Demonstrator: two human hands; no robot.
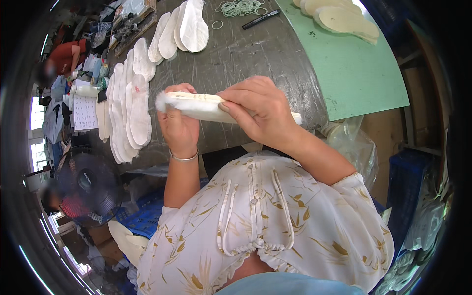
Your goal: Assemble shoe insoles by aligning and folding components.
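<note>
I see both hands up over the grey worktable [246, 54] w/ a rolled white fleecy insole [201, 105] held between them. Left hand [178, 123] is wrapped round its fluffy end, fingers closed on it; right hand [258, 110] pinches the top edge, fingers curled tight, a bit of the insole poking out past the wrist. Round it: a long overlapping row of flat white insoles [129, 105] along the table's left, smooth, oval. More cream ones [344, 19] stacked on a green mat [354, 73] far right. Thin rubber bands [241, 7] and a black marker [260, 18] lie at the far edge. Black fan [86, 182] low left.
</note>
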